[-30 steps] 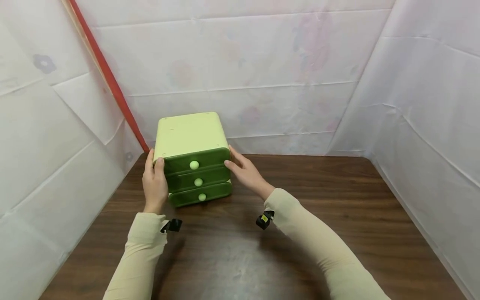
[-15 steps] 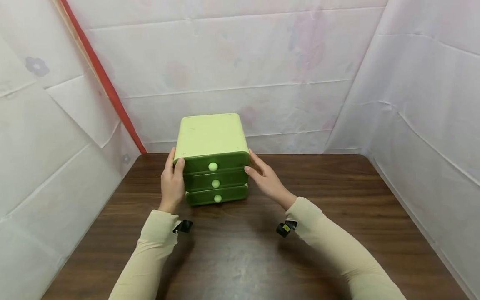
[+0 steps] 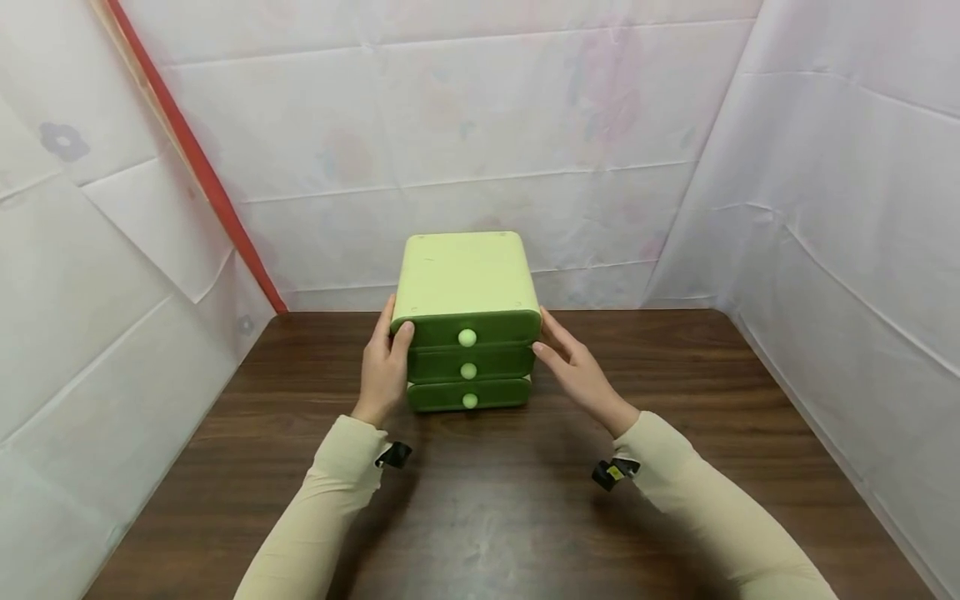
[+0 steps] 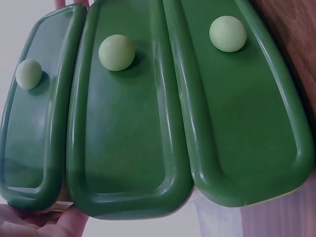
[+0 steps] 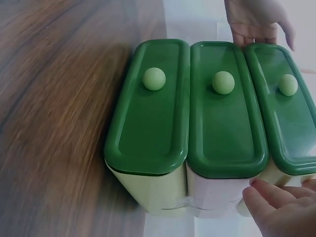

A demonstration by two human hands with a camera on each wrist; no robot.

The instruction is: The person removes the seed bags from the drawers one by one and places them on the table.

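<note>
A small drawer unit (image 3: 465,275) with a light green body stands on the table between my two hands. Its three stacked dark green drawers, each with a round pale green knob (image 3: 468,371), are pushed in. My left hand (image 3: 384,367) grips the upper left side, its thumb over the front corner and its fingers along the side wall. On the opposite side, my right hand (image 3: 581,375) holds the unit near the top and middle drawers, thumb at the front edge. In the right wrist view the bottom drawer (image 5: 148,108) lies nearest the wood.
The dark wooden table (image 3: 480,500) runs back to a white sheet wall (image 3: 480,117) with faint flower prints. Similar sheets hang at left and right. A red strip (image 3: 202,167) slants down the back left corner. Black wrist cameras (image 3: 393,454) sit at both cuffs.
Both hands have carried the drawer unit to the right, from the table's left part towards the middle. The unit has turned a little, its front now facing more squarely forward.
</note>
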